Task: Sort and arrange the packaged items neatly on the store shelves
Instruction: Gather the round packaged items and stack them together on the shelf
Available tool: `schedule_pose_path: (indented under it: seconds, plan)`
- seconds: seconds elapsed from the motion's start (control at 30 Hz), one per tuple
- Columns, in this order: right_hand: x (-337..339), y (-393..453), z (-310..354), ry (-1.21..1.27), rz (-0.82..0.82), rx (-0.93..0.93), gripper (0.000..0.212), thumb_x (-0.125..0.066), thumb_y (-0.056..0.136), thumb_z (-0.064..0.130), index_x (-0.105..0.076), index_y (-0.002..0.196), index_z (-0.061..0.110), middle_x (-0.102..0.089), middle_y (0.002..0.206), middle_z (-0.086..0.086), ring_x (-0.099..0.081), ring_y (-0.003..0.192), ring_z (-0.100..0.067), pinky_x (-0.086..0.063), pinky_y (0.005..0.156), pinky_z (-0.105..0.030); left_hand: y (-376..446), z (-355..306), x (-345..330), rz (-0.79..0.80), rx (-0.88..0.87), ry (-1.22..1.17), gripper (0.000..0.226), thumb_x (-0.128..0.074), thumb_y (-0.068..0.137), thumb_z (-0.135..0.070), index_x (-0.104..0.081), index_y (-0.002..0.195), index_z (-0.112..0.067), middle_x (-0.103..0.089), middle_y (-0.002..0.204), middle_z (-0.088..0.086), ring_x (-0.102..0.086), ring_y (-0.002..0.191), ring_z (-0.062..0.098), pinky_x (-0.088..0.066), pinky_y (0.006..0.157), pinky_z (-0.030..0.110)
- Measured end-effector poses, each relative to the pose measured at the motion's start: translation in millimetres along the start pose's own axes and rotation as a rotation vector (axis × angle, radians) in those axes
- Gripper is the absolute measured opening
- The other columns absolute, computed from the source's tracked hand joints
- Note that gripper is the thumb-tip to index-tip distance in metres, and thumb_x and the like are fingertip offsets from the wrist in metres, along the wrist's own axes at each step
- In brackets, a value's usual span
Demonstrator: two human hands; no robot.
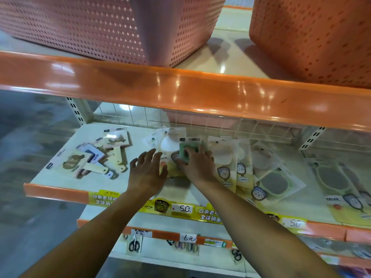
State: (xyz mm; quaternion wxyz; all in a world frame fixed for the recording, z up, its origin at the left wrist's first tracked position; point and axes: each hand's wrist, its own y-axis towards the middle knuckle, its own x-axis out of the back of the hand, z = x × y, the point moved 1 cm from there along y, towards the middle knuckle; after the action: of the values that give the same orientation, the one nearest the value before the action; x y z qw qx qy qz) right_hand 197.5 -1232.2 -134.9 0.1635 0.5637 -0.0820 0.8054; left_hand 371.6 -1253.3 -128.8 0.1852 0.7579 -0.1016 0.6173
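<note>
My right hand (197,163) grips a green packaged item (189,150) over a pile of clear-wrapped white round items (170,143) on the middle shelf (56,192). My left hand (147,169) hovers just left of that pile, fingers spread and holding nothing. To the left lies a loose heap of packaged cream-handled brushes (112,155). To the right lie overlapping packs with cartoon labels (230,167) and packs holding grey oval items in green frames (275,183).
An orange-edged upper shelf (180,91) juts out above the hands and carries two perforated pink baskets (100,27). A wire grid (220,125) backs the middle shelf. Yellow price tags (182,209) line its front edge. Packaged scissors (134,244) hang on the shelf below.
</note>
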Motion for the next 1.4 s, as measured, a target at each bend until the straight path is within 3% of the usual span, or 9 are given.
schedule_pose_path:
  seconds: [0.17,0.77,0.97,1.17,1.4]
  plan:
    - [4.2,-10.7,-9.3,-0.004,-0.011,0.043,0.048,-0.058,0.087,0.053,-0.053,0.127,0.027,-0.041,0.138,-0.009,-0.039,0.122,-0.039,-0.043,0.097,-0.045,0.4,-10.7,-4.0,0.018,-0.026,-0.032,0.052,-0.045,0.094,-0.045,-0.039,0.141,-0.023,-0.034,0.152,-0.001,-0.028,0.140,0.021,-0.023,0.112,0.043]
    - [10.0,-22.1,-39.2,0.099,-0.084,0.187,0.052,-0.062,0.077,0.055,-0.056,0.118,0.025,-0.046,0.129,-0.001,-0.039,0.119,-0.033,-0.044,0.092,-0.045,-13.0,-33.3,-1.9,-0.025,0.016,-0.012,0.050,-0.051,0.093,-0.042,-0.048,0.136,-0.017,-0.044,0.146,0.006,-0.038,0.135,0.027,-0.030,0.106,0.046]
    - [0.7,-7.3,18.9,0.106,-0.102,0.237,0.051,-0.061,0.076,0.053,-0.058,0.115,0.021,-0.051,0.126,-0.004,-0.045,0.118,-0.035,-0.043,0.095,-0.045,-16.4,13.5,19.1,-0.044,0.105,0.010,0.050,-0.047,0.094,-0.043,-0.046,0.138,-0.019,-0.041,0.148,0.005,-0.037,0.136,0.027,-0.031,0.106,0.047]
    - [-24.0,2.7,109.6,0.123,-0.069,0.354,0.050,-0.067,0.075,0.047,-0.058,0.114,0.016,-0.055,0.122,-0.006,-0.048,0.109,-0.036,-0.043,0.086,-0.040,-28.4,100.5,40.5,-0.054,0.236,0.071,0.051,-0.041,0.094,-0.047,-0.041,0.139,-0.022,-0.037,0.150,0.003,-0.034,0.137,0.026,-0.030,0.107,0.046]
    - [-54.1,9.0,187.1,0.105,-0.039,0.393,0.048,-0.064,0.078,0.047,-0.061,0.116,0.017,-0.055,0.125,-0.004,-0.050,0.111,-0.032,-0.041,0.092,-0.038,-45.3,165.3,47.5,-0.055,0.338,0.101,0.050,-0.041,0.093,-0.046,-0.039,0.140,-0.026,-0.039,0.148,-0.003,-0.035,0.136,0.022,-0.031,0.105,0.042]
